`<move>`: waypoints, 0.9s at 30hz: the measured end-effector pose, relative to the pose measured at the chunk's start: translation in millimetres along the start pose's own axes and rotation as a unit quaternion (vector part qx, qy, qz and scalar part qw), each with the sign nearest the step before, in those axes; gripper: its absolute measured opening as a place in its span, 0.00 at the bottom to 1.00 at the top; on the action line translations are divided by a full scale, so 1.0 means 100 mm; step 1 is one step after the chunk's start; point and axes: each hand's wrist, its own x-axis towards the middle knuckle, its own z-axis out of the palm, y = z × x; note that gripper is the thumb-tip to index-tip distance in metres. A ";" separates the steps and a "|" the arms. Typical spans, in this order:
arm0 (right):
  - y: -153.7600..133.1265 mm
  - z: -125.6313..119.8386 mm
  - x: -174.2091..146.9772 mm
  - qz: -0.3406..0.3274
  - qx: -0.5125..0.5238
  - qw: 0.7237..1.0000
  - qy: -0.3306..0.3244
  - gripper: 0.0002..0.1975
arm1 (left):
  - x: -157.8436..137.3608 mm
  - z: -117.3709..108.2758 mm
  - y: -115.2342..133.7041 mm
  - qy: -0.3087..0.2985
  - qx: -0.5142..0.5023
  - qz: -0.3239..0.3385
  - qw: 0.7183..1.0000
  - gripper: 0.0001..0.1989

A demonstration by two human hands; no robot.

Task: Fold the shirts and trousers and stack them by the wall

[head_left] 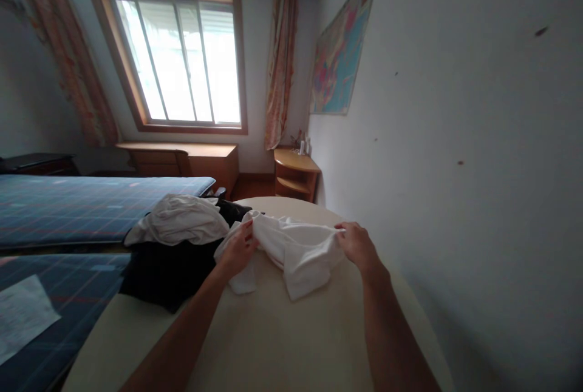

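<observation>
A white garment, perhaps a shirt, is stretched between my hands above the round cream table. My left hand grips its left part, with loose cloth hanging on both sides of the fingers. At the right end, my right hand pinches a corner of the cloth between thumb and fingers. The lower folds of the garment droop onto the tabletop. Just left of my left hand lies a heap with a greyish-white cloth on top of black cloth.
A bed with a blue plaid cover stands on the left, and a paper sheet lies on the nearer blue surface. The white wall runs close along the right. Farther back are a wooden desk and a corner shelf.
</observation>
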 end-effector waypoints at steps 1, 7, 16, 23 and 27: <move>-0.06 0.01 -0.01 -0.021 0.003 1.000 -0.022 0.12 | -0.01 0.01 -0.03 0.001 0.037 0.006 0.999 0.30; -0.61 0.18 -0.12 -0.177 0.049 0.975 -0.122 0.13 | -0.02 -0.03 -0.12 -0.053 0.099 0.014 0.994 0.28; -0.77 0.46 -0.19 -0.174 0.060 0.965 -0.188 0.15 | -0.03 0.01 0.02 -0.049 0.110 -0.007 0.993 0.13; -0.51 0.04 0.01 -0.066 0.195 0.979 -0.007 0.12 | 0.04 -0.17 0.27 0.126 0.071 -0.020 0.989 0.17; -0.26 -0.19 0.08 0.053 0.228 0.958 0.167 0.16 | 0.06 -0.33 0.34 0.215 0.017 -0.025 0.976 0.25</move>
